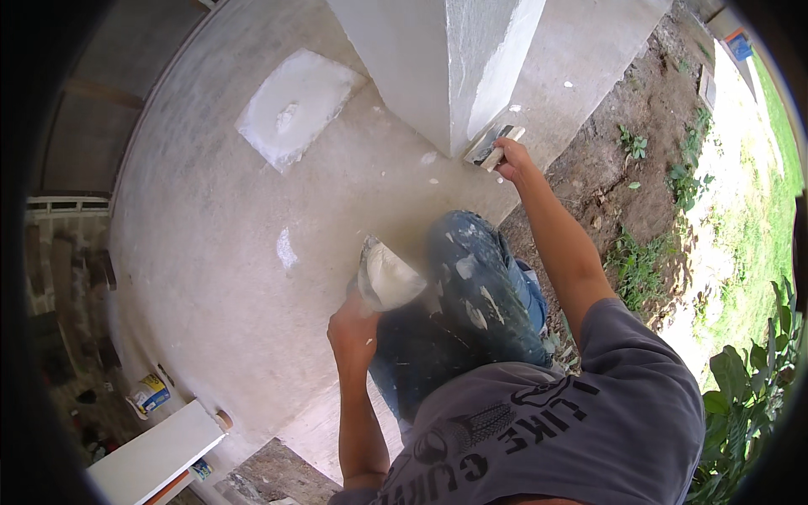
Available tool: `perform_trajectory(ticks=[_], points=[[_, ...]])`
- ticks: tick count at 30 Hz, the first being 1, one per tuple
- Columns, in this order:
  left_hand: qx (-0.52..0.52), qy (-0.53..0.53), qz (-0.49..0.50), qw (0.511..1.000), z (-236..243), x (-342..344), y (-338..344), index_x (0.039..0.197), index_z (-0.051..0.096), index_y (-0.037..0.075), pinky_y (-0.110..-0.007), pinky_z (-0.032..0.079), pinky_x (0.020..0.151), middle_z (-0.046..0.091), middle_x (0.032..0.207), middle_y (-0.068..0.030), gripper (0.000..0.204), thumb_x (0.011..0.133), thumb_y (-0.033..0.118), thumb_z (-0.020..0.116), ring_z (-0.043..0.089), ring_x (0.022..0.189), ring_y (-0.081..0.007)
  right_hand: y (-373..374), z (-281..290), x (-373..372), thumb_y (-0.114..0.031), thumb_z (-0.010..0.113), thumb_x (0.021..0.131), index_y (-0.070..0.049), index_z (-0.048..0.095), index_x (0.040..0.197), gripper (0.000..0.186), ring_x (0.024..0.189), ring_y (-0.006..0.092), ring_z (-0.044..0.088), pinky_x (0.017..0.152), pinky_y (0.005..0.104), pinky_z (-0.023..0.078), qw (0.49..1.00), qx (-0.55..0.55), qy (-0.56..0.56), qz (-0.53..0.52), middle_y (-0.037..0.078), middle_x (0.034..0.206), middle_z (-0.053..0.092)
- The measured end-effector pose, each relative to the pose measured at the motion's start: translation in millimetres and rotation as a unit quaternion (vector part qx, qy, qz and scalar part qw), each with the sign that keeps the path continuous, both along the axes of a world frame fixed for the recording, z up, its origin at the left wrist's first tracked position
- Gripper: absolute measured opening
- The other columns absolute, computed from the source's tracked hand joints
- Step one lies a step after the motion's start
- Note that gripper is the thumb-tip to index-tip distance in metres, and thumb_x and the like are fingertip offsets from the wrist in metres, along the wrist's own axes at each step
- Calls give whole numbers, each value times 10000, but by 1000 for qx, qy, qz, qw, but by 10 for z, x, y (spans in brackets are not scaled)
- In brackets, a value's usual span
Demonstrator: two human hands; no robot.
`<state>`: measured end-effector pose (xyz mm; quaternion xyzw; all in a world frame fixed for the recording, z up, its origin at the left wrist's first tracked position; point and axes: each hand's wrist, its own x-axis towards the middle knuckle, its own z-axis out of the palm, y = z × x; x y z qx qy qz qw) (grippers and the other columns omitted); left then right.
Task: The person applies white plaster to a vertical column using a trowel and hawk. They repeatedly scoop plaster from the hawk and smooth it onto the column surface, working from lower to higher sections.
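Observation:
My right hand (511,162) grips a wide putty knife (492,147) with a pale handle, held at the foot of the white square pillar (433,59), beside its right-hand corner. Below the middle of the view, my left hand (353,324) holds a scoop-like holder (366,273) filled with smooth off-white plaster, close to my paint-spattered jeans. Whitish spots and smears lie on the concrete floor (194,252) around the pillar. A white square patch (299,88) with a small lump on it sits to the pillar's left.
Bare soil (614,168) with weeds borders the concrete on the right, with sunlit grass and leafy plants (741,379) beyond. At lower left stand a bucket (147,394) and a long white board (160,446). Dim paneling and clutter line the far left.

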<state>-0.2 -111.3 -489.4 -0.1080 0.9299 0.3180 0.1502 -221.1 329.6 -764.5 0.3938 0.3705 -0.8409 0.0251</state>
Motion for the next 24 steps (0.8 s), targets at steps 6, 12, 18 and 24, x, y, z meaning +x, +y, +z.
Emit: perform_trajectory(ticks=[6,12,18,24], points=[[6,12,9,1000,-158,78,-29,1126,761,-4,-421,557,812,789,957,-214,298,917,197,832,751,845,-334,-207,298,-375,-56,660,989,52,497,1456,506,1176,415,672,976,692,600,999,44,-23,3,208,1287,607],[-13,-1,-39,999,-181,-34,41,1161,768,14,-440,568,841,790,1011,-237,323,913,208,842,767,905,-381,-103,586,-62,-60,691,959,87,582,1290,378,998,352,685,869,611,611,997,31,57,-50,169,1130,627],[17,6,0,1000,-64,-136,154,1224,781,46,-435,576,880,798,1055,-233,355,916,213,839,758,951,-424,-141,174,-101,-39,668,973,64,534,1400,459,1036,400,689,878,645,618,999,-13,5,-38,217,1218,628],[-26,3,-26,999,-45,-83,126,1230,789,66,-462,581,906,802,1082,-235,359,917,235,838,766,1015,-438,-95,1075,-367,-92,667,983,82,524,1421,493,1061,378,693,919,605,615,997,55,47,-15,225,1244,638]])
